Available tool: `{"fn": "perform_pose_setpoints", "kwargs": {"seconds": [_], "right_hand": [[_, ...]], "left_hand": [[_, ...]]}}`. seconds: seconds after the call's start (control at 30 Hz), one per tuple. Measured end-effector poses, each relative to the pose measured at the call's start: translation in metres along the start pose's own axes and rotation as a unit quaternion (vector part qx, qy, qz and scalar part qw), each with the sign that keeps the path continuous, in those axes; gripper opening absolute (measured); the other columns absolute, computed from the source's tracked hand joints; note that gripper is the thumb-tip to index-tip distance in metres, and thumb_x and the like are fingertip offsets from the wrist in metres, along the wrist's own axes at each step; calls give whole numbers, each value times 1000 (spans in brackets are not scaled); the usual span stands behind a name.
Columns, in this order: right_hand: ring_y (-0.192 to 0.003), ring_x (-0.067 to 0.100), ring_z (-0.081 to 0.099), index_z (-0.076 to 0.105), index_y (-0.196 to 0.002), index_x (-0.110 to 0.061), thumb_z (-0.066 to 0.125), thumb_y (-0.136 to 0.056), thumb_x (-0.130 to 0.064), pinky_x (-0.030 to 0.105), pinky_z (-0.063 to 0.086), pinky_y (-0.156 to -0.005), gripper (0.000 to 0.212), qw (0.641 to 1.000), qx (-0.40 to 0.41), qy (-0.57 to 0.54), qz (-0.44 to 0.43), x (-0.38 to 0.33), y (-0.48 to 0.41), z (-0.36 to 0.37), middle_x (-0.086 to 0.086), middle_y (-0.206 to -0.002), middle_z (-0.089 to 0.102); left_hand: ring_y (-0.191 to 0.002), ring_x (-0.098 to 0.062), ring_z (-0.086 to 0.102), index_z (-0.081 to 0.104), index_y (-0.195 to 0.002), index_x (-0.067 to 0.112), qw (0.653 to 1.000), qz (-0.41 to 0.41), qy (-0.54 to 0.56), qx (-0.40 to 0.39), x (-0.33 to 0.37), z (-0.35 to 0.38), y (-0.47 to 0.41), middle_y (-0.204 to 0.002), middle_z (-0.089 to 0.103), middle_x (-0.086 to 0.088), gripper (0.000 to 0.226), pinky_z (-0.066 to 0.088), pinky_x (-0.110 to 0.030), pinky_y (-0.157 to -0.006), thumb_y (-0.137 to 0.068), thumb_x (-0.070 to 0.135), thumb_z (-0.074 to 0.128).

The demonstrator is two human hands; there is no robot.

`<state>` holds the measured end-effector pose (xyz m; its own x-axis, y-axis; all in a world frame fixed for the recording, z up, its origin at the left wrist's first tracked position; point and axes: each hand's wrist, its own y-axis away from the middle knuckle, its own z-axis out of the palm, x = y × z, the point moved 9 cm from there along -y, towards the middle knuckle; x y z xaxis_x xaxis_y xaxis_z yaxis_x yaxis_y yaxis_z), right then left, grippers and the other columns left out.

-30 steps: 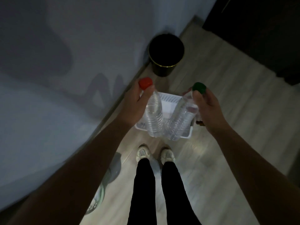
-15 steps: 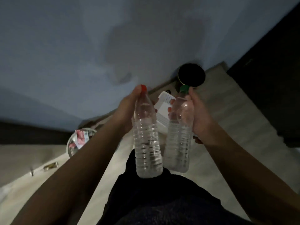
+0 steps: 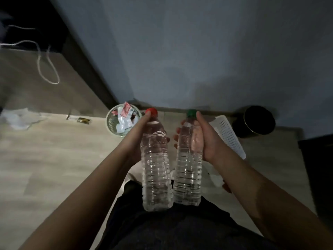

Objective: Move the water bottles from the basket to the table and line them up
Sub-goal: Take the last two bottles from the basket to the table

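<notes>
My left hand [image 3: 135,138] grips the upper part of a clear water bottle with a red cap [image 3: 155,170]. Beside it, my right hand [image 3: 207,139] grips a clear water bottle with a green cap [image 3: 188,175]. Both bottles hang upright side by side in front of my body, close together. The white perforated basket [image 3: 228,136] stands on the floor behind my right hand, mostly hidden by that hand and arm. No table is in view.
A pale round bin full of wrappers [image 3: 119,121] stands by the wall at left of centre. A black round bin [image 3: 255,121] stands at the right. A white cord [image 3: 45,65] lies at far left, crumpled plastic [image 3: 18,118] on the floor. Dark furniture at right edge.
I have risen and turned left with both bottles lifted out of the basket. The basket and black bin have slid to the right of the view; the wrapper bin has moved to centre.
</notes>
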<state>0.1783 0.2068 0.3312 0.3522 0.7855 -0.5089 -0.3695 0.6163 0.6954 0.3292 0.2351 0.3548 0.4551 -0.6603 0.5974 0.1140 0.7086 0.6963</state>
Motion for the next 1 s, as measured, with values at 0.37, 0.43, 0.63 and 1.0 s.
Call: {"fn": "perform_pose_setpoints", "kwargs": {"seconds": [0.37,0.43,0.63,1.0], "right_hand": [[-67,28,65,65,-99,-8,57,-84,-58,37,54,-69,53,988,-91,118,45,137,-19,194,15,-78,67],[-65,28,66,66,-97,-7,58,-83,-59,38,52,-72,54,984,-99,141,51,175,-23,231,15,-77,68],[-59,26,64,65,-78,-7,55,-82,-59,31,53,-62,53,967,-138,202,66,257,-19,335,15,-70,67],[-50,24,62,60,-77,-4,42,-95,-55,28,52,-51,57,923,-207,302,120,337,-55,478,13,-62,63]], "left_hand": [[-55,-22,66,63,-90,9,989,74,123,41,9,-188,116,-70,69,-12,40,53,-26,-50,-93,46,47],[-54,-23,64,61,-83,12,984,88,140,64,8,-236,141,-70,65,-11,38,52,-26,-51,-92,47,49],[-59,-27,59,58,-88,7,972,103,176,118,8,-351,207,-71,59,-14,44,52,-28,-54,-87,51,55],[-59,-30,62,58,-92,5,937,162,256,173,32,-496,257,-72,62,-17,44,54,-29,-53,-90,48,52]]}}
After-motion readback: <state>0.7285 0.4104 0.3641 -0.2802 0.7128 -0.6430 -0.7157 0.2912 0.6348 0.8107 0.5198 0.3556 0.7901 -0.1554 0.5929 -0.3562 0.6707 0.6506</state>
